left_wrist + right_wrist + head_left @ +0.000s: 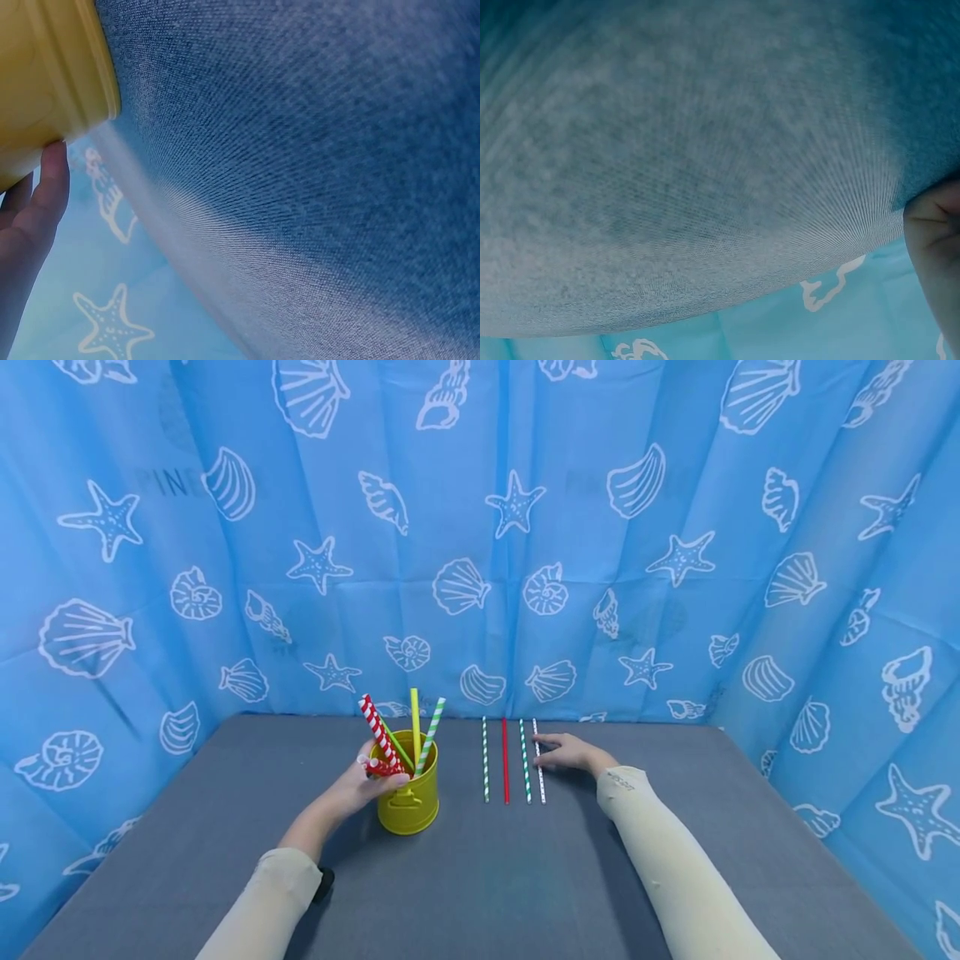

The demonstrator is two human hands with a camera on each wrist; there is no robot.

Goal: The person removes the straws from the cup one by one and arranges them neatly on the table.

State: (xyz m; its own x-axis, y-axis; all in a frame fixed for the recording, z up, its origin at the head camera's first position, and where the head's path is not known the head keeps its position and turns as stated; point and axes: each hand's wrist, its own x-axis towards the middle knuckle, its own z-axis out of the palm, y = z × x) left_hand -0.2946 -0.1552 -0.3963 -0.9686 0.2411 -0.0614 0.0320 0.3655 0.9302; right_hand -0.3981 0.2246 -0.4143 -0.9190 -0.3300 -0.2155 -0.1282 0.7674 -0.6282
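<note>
The left hand (366,785) grips the bucket (412,812), straws (430,737) standing in it, left of centre toward the worktop's (480,893) back edge, while the right hand (572,753), fingers loosely extended, touches the rightmost of four loose straws (506,768) near that edge.

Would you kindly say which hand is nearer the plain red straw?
Right. The right hand is at the spotted straw, right of the red straw; the left hand is farther off to its left, holding the bucket.

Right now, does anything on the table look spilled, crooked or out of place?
Nothing stands out: the four laid-out straws lie in a neat row, and the bunched straws in the yellow bucket just lean at different angles.
</note>
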